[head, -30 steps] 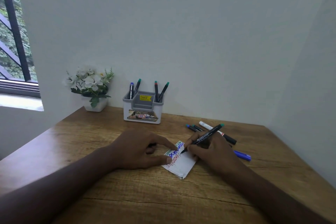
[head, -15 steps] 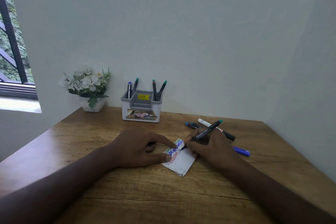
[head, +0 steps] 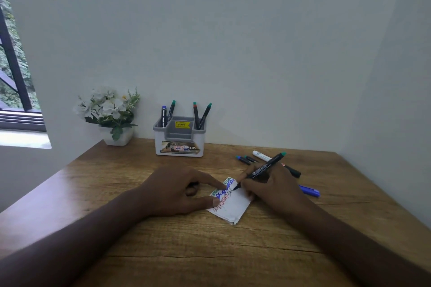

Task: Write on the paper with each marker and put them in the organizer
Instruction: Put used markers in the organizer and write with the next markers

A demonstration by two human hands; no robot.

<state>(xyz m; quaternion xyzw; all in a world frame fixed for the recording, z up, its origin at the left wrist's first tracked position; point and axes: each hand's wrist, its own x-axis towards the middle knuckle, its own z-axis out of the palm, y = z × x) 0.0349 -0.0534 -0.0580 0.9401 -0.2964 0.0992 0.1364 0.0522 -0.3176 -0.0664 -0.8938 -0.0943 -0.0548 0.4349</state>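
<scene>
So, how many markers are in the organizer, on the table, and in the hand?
In the organizer: 4
Loose on the table: 4
In the right hand, writing on the paper: 1
Total: 9

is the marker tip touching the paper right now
Touching. The head view shows the black marker, held in the right hand, with its tip meeting the paper at the end of the newest line.

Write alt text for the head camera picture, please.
A right hand writes on a small paper with a black marker while the left hand steadies the sheet. Behind stand an organizer with four markers and a flowerpot.
</scene>
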